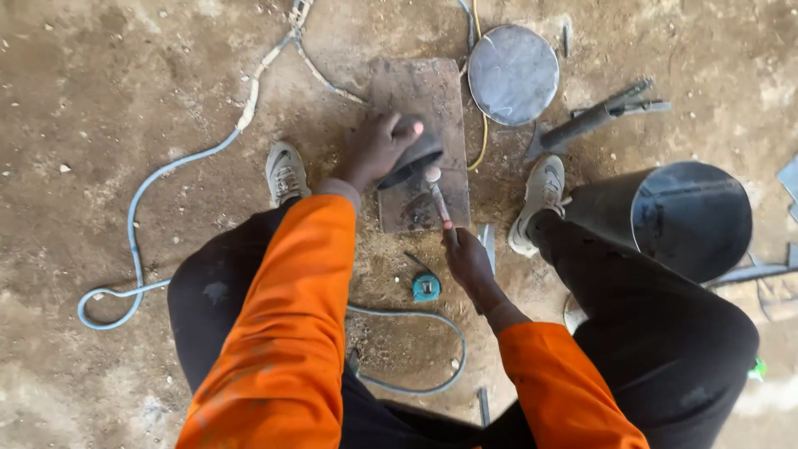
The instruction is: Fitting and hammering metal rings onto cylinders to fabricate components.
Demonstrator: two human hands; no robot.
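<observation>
Dusty, packed earth floor spreads underfoot, crossed by a pale blue hose [133, 224], with a rusty flat steel plate [424, 108] lying between the person's shoes. On that plate the left hand [378, 150] presses down a curved dark metal piece [413, 160], fingers clasped over it, while the right hand [467, 262] grips what looks like a small hammer [437, 195], its head touching the piece. Nearby sit a round metal disc [513, 73], a dark sheet-metal bucket [690, 218] whose inside shows only dark, and a teal tape measure [426, 288].

We see bright orange sleeves [274, 333] over black trousers [665, 333], pale grey shoes [285, 172], a light blue hose [133, 224], a teal tape measure [426, 288], a rusty brown plate [432, 91], a grey-blue disc [513, 75] and a dusty brown floor [100, 100].
</observation>
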